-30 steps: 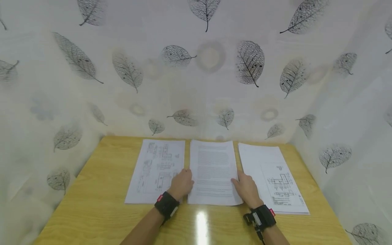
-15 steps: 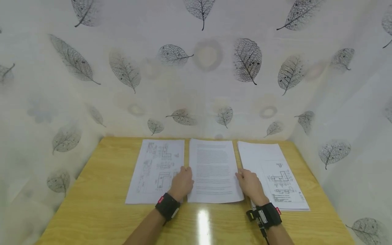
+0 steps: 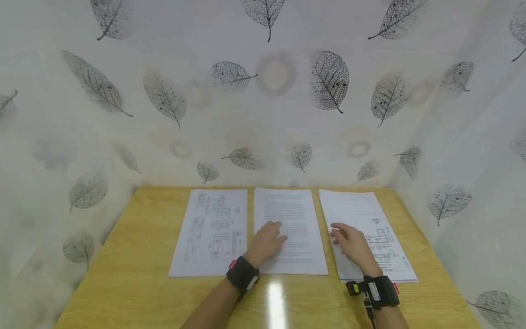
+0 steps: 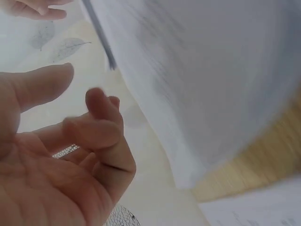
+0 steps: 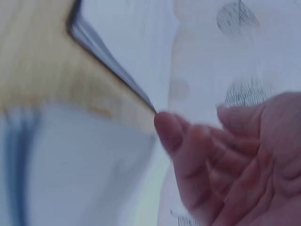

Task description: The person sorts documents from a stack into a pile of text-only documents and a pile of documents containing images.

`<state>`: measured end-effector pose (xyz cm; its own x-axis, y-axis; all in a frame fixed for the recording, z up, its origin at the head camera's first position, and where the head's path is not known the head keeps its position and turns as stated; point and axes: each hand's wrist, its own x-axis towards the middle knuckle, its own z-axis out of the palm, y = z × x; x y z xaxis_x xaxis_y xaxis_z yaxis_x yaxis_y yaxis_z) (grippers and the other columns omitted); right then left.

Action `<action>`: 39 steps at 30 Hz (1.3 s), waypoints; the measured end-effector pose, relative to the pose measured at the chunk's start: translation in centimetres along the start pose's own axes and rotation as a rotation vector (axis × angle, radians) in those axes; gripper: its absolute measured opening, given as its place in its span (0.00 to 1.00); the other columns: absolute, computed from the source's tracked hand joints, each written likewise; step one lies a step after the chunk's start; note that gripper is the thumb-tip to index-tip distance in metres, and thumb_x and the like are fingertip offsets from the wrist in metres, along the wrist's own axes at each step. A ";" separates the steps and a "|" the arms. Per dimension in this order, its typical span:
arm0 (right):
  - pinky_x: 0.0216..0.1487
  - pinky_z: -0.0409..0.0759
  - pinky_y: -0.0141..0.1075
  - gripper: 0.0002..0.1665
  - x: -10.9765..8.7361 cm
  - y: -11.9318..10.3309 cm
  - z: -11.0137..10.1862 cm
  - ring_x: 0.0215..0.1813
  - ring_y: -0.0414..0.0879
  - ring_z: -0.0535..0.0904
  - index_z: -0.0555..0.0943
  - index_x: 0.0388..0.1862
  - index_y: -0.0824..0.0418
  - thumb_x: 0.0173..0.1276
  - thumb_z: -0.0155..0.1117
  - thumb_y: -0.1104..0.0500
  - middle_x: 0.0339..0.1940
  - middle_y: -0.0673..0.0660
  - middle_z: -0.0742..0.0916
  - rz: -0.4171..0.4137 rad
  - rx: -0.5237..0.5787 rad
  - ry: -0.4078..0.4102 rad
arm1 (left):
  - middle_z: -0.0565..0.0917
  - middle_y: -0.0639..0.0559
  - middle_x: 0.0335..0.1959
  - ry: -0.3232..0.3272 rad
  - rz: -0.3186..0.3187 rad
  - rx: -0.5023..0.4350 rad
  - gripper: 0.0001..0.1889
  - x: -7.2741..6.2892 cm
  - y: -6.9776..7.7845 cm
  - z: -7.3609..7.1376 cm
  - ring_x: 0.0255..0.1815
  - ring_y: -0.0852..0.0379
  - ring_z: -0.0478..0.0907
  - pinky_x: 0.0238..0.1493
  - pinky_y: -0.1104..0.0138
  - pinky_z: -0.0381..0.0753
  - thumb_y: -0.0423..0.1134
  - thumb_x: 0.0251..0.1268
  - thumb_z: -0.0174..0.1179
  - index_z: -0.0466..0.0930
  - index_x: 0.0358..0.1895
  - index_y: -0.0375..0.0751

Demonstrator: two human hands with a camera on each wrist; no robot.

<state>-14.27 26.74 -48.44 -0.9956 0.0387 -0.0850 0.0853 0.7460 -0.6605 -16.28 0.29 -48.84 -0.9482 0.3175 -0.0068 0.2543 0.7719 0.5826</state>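
Observation:
Three stacks of printed paper lie side by side on the table. Over the middle stack (image 3: 289, 210), covered in text lines, is my left hand (image 3: 267, 242), its fingers loosely bent with nothing between them. In the left wrist view the thumb and fingers of that left hand (image 4: 70, 141) stand apart. My right hand (image 3: 354, 244) hovers over the near-left part of the right stack (image 3: 349, 203), which bears a line drawing. Its fingers are loosely curled around nothing, as the right hand (image 5: 225, 160) in the right wrist view shows. The left stack (image 3: 201, 237) carries technical drawings.
The wooden table (image 3: 127, 246) extends in front of and beside the stacks. A pale curtain (image 3: 271, 114) with leaf prints hangs behind it and along both sides. Black bands with small devices sit on both wrists, and a cable (image 3: 369, 310) runs from the right one.
Both hands have let go of the middle stack's side edges and moved right. The left hand now lies over the middle stack, the right over the right stack. The stacks stay in place.

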 end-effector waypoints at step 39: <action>0.48 0.69 0.63 0.40 -1.5 10.4 -7.7 0.51 0.75 0.65 0.59 0.65 0.84 0.69 0.60 0.54 0.52 0.84 0.68 0.311 -0.293 -0.042 | 0.78 0.44 0.48 -0.035 -0.124 0.027 0.31 2.7 12.0 11.2 0.47 0.54 0.78 0.48 0.66 0.79 0.48 0.62 0.64 0.71 0.63 0.31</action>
<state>-12.21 39.59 -49.45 -0.9213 0.2689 -0.2810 0.3608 0.8609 -0.3588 -13.65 16.59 -51.02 -0.9655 0.2375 -0.1065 0.1410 0.8212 0.5530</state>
